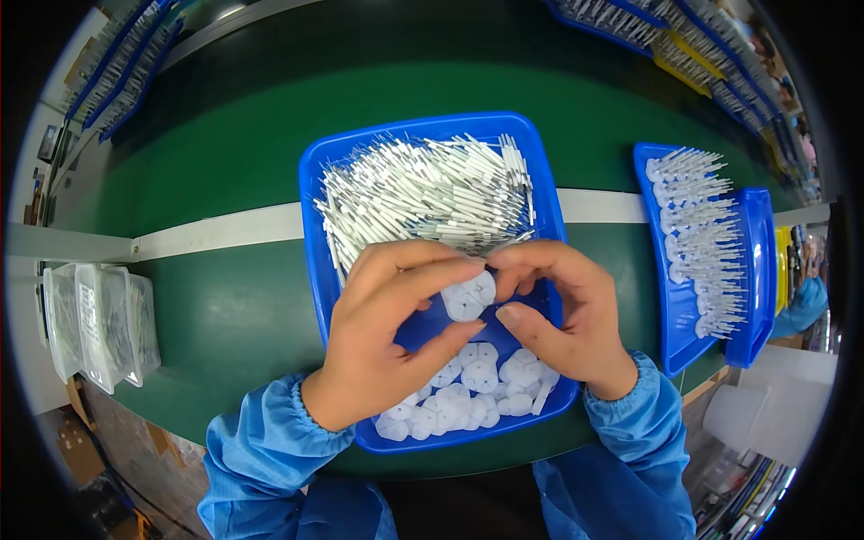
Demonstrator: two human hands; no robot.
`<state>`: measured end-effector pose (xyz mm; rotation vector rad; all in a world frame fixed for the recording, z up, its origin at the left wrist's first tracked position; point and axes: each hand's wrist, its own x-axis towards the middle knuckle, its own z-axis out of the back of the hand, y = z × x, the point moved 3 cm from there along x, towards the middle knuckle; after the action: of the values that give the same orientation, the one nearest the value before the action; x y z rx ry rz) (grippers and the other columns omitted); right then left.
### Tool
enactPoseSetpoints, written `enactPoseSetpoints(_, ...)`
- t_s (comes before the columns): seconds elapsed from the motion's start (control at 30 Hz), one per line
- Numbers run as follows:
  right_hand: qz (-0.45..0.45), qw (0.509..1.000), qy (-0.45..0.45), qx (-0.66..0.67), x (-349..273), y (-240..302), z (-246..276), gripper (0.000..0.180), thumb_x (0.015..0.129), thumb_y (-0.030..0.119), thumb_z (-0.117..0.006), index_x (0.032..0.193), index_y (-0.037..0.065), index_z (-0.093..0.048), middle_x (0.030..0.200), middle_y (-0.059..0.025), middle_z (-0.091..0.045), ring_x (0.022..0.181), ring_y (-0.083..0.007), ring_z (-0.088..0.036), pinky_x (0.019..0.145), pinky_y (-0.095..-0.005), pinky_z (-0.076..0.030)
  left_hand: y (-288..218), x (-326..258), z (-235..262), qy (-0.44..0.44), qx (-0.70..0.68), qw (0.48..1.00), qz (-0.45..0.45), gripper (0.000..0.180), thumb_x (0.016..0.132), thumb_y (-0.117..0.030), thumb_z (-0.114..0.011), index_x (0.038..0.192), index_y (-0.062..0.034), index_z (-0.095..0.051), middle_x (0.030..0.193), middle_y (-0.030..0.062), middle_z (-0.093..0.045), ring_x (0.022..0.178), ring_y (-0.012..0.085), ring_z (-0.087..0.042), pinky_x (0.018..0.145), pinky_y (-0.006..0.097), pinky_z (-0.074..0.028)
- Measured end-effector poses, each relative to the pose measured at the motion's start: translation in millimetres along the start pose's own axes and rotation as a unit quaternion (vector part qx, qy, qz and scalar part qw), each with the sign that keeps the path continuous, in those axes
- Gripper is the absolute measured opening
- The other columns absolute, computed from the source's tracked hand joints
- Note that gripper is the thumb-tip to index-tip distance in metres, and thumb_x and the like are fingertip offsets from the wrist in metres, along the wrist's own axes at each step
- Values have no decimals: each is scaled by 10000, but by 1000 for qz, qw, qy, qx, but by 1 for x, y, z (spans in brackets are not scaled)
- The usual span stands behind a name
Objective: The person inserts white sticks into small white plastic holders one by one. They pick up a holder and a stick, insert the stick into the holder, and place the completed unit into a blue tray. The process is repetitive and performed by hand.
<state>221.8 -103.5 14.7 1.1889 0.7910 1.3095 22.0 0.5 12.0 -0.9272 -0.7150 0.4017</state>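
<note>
In front of me I hold a white plastic disc (470, 299) with small dark holes, above a blue tray (551, 171). My left hand (382, 328) grips its left side between curled fingers and thumb. My right hand (567, 315) is bent round its right edge, fingertips against it; anything smaller between those fingertips is too hidden to make out. In the tray's far part lies a thick heap of thin white rods with metal ends (423, 193). Below my hands, several more white discs (454, 405) are piled in the near part.
To the right, a blue tray (650, 184) bears rows of discs with rods standing in them, beside another blue tray (760, 261). Clear plastic boxes (94, 315) stand at the left of the green table (225, 315). A white rail (216, 225) crosses behind. Loaded racks (126, 63) occupy the far corners.
</note>
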Motion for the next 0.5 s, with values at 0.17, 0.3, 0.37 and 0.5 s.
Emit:
enactPoseSetpoints(0.17,-29,996,3,82,-5,-8,-6,338,1000,33,-806,1321,9,-705,1071,-56,-759,922,-123,-722,822,-287,-573,-5,5,-2,12,62,992,-110,575,767,30,-925,1318,-43,-777,1329,144,-702,1148,289,-685,913,386,-589)
enactPoseSetpoints(0.3,-66,980,5,187,-9,-11,-11,340,1013,0,-785,1333,1,-670,1115,-65,-746,964,-109,-720,859,-271,-590,-2,2,-4,8,37,995,-91,608,754,40,-916,1340,-35,-774,1328,144,-706,1161,318,-680,971,410,-572)
enactPoseSetpoints(0.37,-70,980,13,186,-8,-9,-11,355,1008,-21,-779,1341,-3,-656,1134,-65,-739,985,-109,-722,881,-282,-601,-1,1,-3,9,28,996,-84,621,754,42,-915,1354,-34,-771,1336,141,-705,1164,317,-679,966,409,-573)
enactPoseSetpoints(0.5,-21,989,26,141,-5,-3,-10,303,1020,-41,-751,1311,-16,-669,1114,-64,-748,981,-115,-742,880,-287,-618,-1,1,-5,5,31,995,-92,643,744,44,-921,1364,-38,-769,1325,143,-713,1169,322,-682,973,418,-571)
